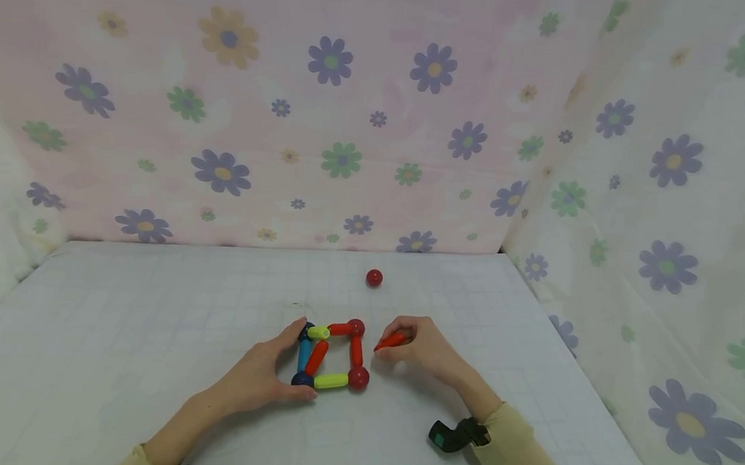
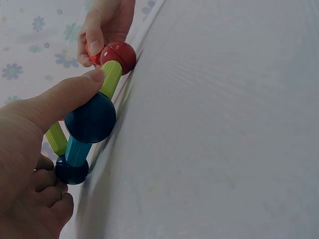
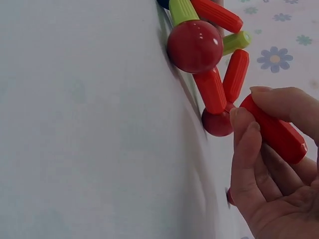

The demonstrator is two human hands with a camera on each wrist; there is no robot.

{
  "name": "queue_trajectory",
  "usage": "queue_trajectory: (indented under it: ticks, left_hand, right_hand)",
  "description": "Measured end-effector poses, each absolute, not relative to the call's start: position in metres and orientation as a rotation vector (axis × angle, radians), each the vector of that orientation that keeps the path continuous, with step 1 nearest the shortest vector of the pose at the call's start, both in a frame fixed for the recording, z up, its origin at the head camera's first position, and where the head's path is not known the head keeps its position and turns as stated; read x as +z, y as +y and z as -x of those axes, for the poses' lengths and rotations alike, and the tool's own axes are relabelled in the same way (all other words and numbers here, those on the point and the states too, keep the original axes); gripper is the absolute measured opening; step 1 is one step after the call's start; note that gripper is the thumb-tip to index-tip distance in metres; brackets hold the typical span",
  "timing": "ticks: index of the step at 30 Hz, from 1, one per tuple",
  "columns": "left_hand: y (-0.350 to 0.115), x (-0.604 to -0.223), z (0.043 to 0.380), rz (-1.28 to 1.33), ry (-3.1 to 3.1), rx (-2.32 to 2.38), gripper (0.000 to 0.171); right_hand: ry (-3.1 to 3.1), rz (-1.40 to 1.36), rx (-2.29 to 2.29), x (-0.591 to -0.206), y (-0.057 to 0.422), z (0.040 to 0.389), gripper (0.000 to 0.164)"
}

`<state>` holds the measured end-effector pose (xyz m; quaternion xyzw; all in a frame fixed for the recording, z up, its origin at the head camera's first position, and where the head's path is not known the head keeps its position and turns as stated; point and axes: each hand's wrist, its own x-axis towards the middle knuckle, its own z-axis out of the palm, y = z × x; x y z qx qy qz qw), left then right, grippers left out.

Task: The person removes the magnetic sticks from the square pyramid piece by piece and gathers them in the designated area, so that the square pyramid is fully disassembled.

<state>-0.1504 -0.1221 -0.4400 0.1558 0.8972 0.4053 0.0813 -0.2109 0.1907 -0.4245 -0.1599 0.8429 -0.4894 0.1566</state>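
Note:
A four-sided frame of magnetic rods and balls lies on the table, two dark blue balls (image 1: 303, 379) at its left and two red balls (image 1: 358, 378) at its right. My left hand (image 1: 262, 375) grips the blue-ball side, thumb by the nearer ball and a finger at the farther one. A blue rod (image 1: 304, 355) joins those balls. From them a yellow-green rod (image 1: 319, 333) and a red rod (image 1: 316, 358) stick up at a slant. Just right of the frame, my right hand (image 1: 426, 351) pinches a loose red magnetic rod (image 3: 276, 130) between thumb and fingers, apart from the frame.
A single red ball (image 1: 374, 278) sits farther back on the white-covered table (image 1: 154, 305). Flowered cloth (image 1: 347, 119) hangs behind the table and along both sides. A dark wrist-worn device (image 1: 457, 435) is on my right forearm.

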Motion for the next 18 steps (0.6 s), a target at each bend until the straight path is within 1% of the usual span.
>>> queue_trajectory:
  ticks: [6, 14, 18]
  left_hand:
    - [-0.123, -0.440, 0.150, -0.468, 2.672, 1.224, 0.113]
    - [-0.123, -0.442, 0.151, -0.454, 2.672, 1.222, 0.113]
    - [-0.123, -0.442, 0.151, -0.453, 2.669, 1.222, 0.113]
  right_hand:
    - [2.461, 0.398, -1.487, -0.420, 0.188, 0.224, 0.025]
    - [2.493, 0.349, -1.653, -0.415, 0.173, 0.243, 0.027]
    - [2.455, 0.343, -1.737, -0.411, 0.164, 0.253, 0.026]
